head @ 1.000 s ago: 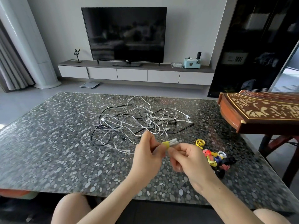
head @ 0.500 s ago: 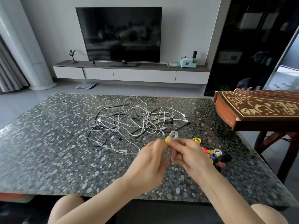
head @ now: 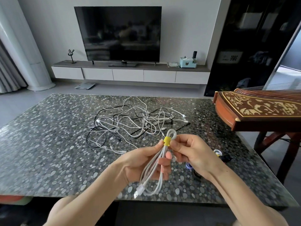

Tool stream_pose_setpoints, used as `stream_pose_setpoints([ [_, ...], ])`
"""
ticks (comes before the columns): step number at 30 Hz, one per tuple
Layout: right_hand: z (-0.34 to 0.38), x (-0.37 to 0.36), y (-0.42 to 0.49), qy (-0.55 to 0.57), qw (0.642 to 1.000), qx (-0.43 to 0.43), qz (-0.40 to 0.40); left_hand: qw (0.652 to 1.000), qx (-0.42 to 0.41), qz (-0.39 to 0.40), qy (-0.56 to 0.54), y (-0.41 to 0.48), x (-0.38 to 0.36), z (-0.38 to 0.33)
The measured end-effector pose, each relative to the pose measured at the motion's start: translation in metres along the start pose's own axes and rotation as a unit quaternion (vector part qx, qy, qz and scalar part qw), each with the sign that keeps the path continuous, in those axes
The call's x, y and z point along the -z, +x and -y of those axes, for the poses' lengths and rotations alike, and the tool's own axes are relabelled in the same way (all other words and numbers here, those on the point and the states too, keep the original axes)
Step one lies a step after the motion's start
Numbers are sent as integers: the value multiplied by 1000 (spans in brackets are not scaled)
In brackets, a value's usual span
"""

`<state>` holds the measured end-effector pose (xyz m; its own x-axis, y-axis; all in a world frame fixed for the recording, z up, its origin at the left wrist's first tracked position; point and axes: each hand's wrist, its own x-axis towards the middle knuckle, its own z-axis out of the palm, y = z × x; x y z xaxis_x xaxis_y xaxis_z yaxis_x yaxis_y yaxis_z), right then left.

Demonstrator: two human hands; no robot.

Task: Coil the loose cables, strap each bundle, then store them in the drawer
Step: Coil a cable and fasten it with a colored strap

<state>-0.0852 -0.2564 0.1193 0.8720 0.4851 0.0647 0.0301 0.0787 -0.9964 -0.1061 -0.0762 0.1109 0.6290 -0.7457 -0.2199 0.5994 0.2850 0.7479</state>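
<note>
Across the middle of the pebble-patterned table sprawls the tangle of loose cables, white and black, not yet coiled. Above the table's near edge the white bundle is held clear of the surface. Its long axis runs from the plug end by the table's front edge up toward the table's centre, where its closed loop sticks out. The left hand cradles the bundle's lower half, fingers curled round the strands. The right hand pinches the yellow strap that girds the bundle just below the loop. Spare straps lie toward the table's right side, partly hidden behind the right hand. The strap looks closed, so storing seems next. No open drawer shows, and the left hand has the fuller hold for carrying.
</note>
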Motion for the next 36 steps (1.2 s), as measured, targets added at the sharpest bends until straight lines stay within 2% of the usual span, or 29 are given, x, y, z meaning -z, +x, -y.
stream_pose_setpoints([
  [2,1,0,1,-2,1000,-5,-25,999,-4,-43,8,2,-2,0],
  [4,2,-2,0,-7,998,-16,-54,989,-3,-140,53,3,-5,-1],
  [7,-1,-4,-2,6,996,-40,-77,947,-25,-274,168,6,-10,-1],
  [11,-5,-4,-3,52,993,-75,-79,820,-132,-414,372,15,-17,11],
  [14,-8,-10,-5,14,995,-46,-85,753,-180,-440,454,19,-14,16],
  [15,-12,-12,-4,-12,994,-30,-107,724,-181,-448,492,21,-13,18],
  [18,-25,-15,1,-62,982,0,-179,600,-182,-467,624,26,-9,23],
  [19,-29,-15,2,-71,980,6,-185,590,-181,-459,640,26,-8,22],
  [20,-32,-15,4,-92,978,14,-184,612,-170,-434,639,26,-7,20],
  [22,-41,-13,4,-177,964,40,-193,696,-119,-346,618,22,-2,12],
  [24,-52,-7,4,-271,927,73,-248,758,-66,-279,586,16,3,8],
  [25,-57,-5,3,-308,904,89,-283,769,-58,-284,570,14,7,8],
  [28,-67,-3,-3,-441,807,209,-332,743,-67,-380,546,17,18,16],
  [29,-70,-5,-6,-478,774,264,-322,774,-48,-400,489,21,21,19],
  [30,-74,-7,-9,-498,750,311,-306,827,-6,-394,402,26,22,21],
  [31,-78,-9,-12,-506,736,349,-283,878,46,-363,309,32,23,23],
  [32,-81,-10,-15,-515,727,372,-261,915,88,-318,234,37,25,26],
  [34,-88,-11,-22,-548,705,399,-207,963,122,-203,128,48,31,32],
  [36,-97,-6,-28,-588,676,421,-141,983,112,-136,42,57,33,35],
])
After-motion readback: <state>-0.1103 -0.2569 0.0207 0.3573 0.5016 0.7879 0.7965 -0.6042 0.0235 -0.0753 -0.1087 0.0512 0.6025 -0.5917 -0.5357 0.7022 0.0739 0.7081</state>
